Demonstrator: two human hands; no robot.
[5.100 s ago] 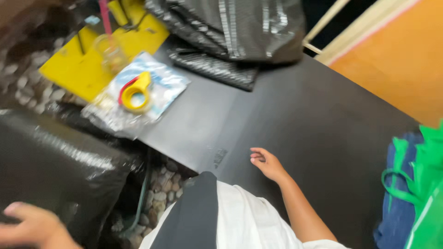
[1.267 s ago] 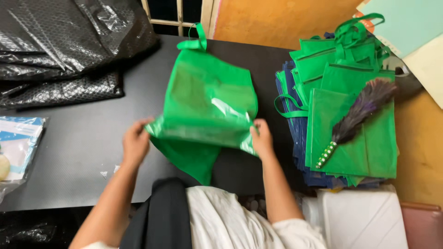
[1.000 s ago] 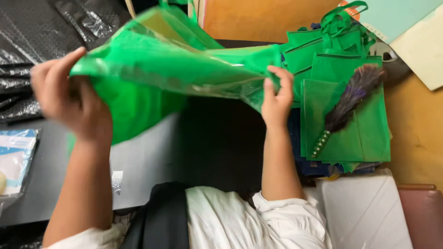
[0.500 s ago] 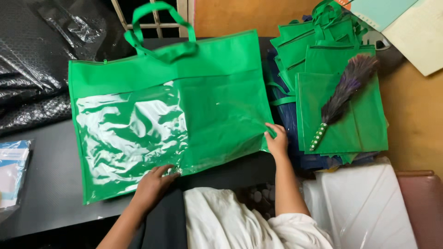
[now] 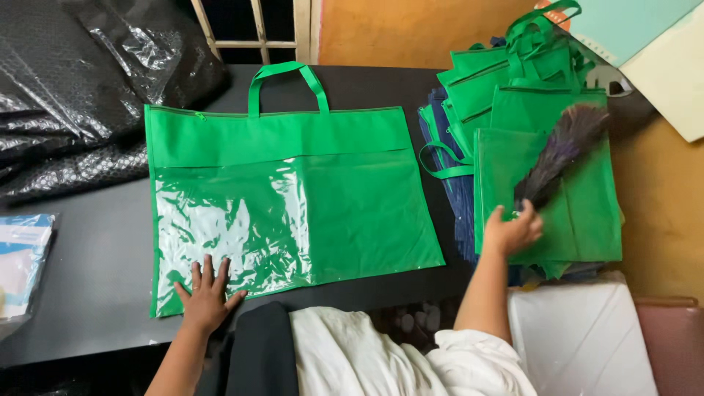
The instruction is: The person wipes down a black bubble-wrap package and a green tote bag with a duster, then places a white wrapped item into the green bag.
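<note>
A large green bag [image 5: 352,198] with handles and a clear plastic window lies spread flat on the black table [image 5: 95,271]. My left hand [image 5: 205,297] rests flat on its lower left corner, fingers apart. My right hand [image 5: 512,231] reaches to the right and grips the handle end of a dark feather duster [image 5: 561,150]. The duster lies on a stack of folded green bags [image 5: 565,213] beside the table.
Black plastic sheets [image 5: 81,95] are piled at the table's back left. A clear packet [image 5: 22,257] sits at the left edge. A white box [image 5: 587,345] stands at lower right. Blue bags [image 5: 455,183] lie under the green stack.
The green bag was unfolded, lifted and laid flat on the table. My right hand left the bag's edge and went to the feather duster on the stack.
</note>
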